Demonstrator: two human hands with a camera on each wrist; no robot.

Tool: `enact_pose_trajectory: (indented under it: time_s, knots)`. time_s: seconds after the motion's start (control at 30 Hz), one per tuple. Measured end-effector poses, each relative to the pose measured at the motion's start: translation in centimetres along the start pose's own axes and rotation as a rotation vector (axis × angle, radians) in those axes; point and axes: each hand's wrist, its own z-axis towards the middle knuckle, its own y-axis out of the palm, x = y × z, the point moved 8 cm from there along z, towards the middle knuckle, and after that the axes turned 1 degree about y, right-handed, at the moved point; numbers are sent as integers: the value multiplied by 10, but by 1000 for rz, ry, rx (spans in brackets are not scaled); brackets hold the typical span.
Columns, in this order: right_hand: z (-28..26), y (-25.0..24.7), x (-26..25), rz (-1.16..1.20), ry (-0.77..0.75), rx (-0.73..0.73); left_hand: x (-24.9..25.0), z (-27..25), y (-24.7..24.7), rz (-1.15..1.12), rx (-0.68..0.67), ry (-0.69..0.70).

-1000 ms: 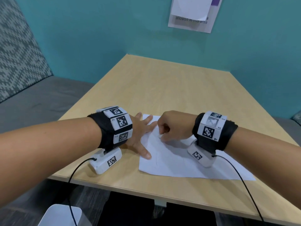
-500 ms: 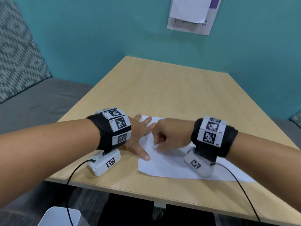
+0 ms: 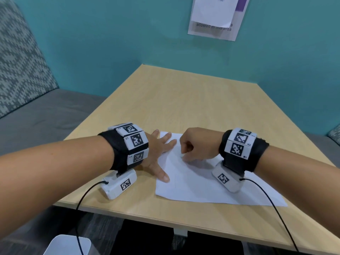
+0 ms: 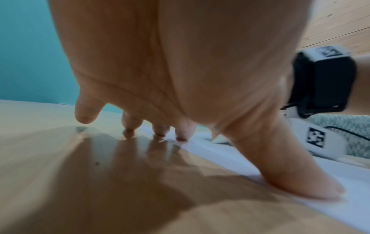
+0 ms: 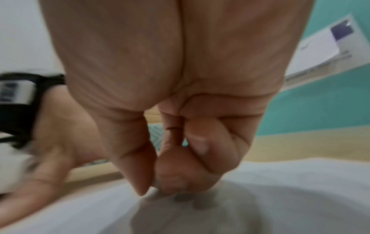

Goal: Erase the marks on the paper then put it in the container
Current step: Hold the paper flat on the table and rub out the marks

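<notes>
Rubbing has carried the right hand [image 3: 197, 144], pinching an eraser [image 5: 156, 184], slightly rightward across the thin, crease-prone paper [image 3: 202, 186] on the table [image 3: 184, 100], while the flat, spread left hand [image 3: 156, 153] pins its edge.

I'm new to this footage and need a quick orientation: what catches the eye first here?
The white paper at the near edge of the wooden table. The left hand presses its left edge with spread fingers; the right hand pinches a small white eraser against the sheet.
</notes>
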Motion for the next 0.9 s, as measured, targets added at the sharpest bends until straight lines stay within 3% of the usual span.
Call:
enact_pose_trajectory:
  time_s: [0.1, 0.23, 0.37, 0.6, 0.77, 0.9]
  knots:
    - [-2, 7, -7, -2, -31, -50, -1, 1, 0, -5, -6, 0]
    - [3, -9, 19, 31, 52, 30, 0, -2, -1, 11, -1, -10]
    - [3, -6, 16, 3, 42, 47, 13, -5, -18, 84, 11, -12]
    - [-2, -9, 11, -30, 18, 73, 25, 10, -16, -78, 38, 81]
    - [-16, 18, -20, 11, -116, -97, 28, 6, -15, -145, 37, 95]
    - [-3, -9, 9, -11, -2, 19, 26, 9, -13, -80, 23, 82]
